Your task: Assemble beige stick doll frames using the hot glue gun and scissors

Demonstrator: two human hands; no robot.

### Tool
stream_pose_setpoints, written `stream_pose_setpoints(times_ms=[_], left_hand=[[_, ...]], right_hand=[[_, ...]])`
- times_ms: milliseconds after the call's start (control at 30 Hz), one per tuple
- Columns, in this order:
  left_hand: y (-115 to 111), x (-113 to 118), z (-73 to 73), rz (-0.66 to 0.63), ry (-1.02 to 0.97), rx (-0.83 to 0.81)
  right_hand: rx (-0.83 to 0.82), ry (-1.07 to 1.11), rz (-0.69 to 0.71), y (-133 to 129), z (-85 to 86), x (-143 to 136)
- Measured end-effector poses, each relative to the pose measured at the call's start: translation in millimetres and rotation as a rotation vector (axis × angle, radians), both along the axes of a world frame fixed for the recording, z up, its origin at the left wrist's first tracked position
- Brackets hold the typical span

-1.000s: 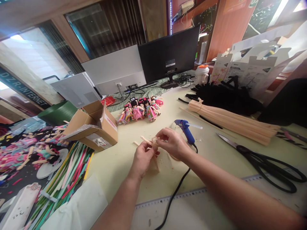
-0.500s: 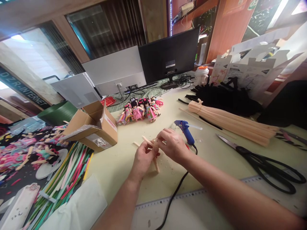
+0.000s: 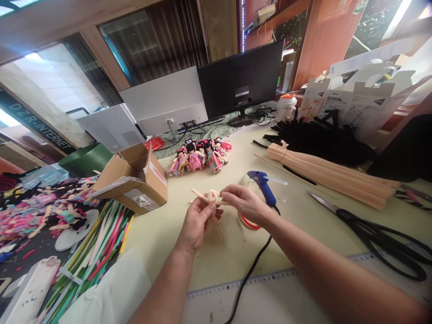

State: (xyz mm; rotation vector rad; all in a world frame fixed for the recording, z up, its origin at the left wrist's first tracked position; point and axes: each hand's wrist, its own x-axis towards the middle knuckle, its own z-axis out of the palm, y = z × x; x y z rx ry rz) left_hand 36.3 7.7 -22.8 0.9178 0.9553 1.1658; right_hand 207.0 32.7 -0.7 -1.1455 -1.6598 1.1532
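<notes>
The left hand [image 3: 196, 221] is pinching a pale fuzzy stem [image 3: 209, 196] just below its coiled loop; the thumb and fingers are closing on it with no visible gap; the right hand [image 3: 245, 203] is gripping a strand on the loop's right side, its thumb and fingertips pressing together; the curled lower fingers are partly hiding behind the work. The stem is staying off the table [image 3: 162, 243], between the two hands and above the middle of the surface; one end is poking out to the left; pale lengths are hanging below the left hand, too blurred for their ends to be told.

A blue glue gun [image 3: 266, 188] is lying just beyond the right hand, a clear stick jutting from it; its black cord [image 3: 250, 272] is running under the right forearm towards the near edge; a red ring [image 3: 249, 223] is showing just below the right hand. Large scissors [image 3: 362, 225] are lying open further right, their tips pointing towards the glue gun; a tied bundle [image 3: 330, 175] of pale stems is resting beyond them, with black stems [image 3: 320, 137] heaping up behind it.

Past the hands, dolls [image 3: 201, 155] are crowding together before two monitors; an open box [image 3: 148, 191] is standing to their left; coloured stems [image 3: 91, 256] are lying nearer the person, left of the left hand.
</notes>
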Motion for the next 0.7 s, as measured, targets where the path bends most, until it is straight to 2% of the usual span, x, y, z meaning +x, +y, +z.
stream_pose_setpoints(times_ms=[167,267,500,600,700], left_hand=[[1,-1,-0.8,0.045,0.006,0.037],[1,-2,-0.1,0.053,0.057,0.065],[-4,-6,7.2,-0.258,0.136,0.052],[-3,-7,6.7,-0.226,0.156,0.033],[0,-9,4.7,-0.085,0.180,0.031]], right_hand=[[-0.130,0.178,0.146,-2,-0.9,-2],[-0.152,0.214,0.163,0,-5.0,-2],[-0.184,0.356,0.142,10,-17.7,3],[-0.179,0.256,0.034,12,-20.4,4],[-0.146,0.170,-0.159,14,-22.1,5]])
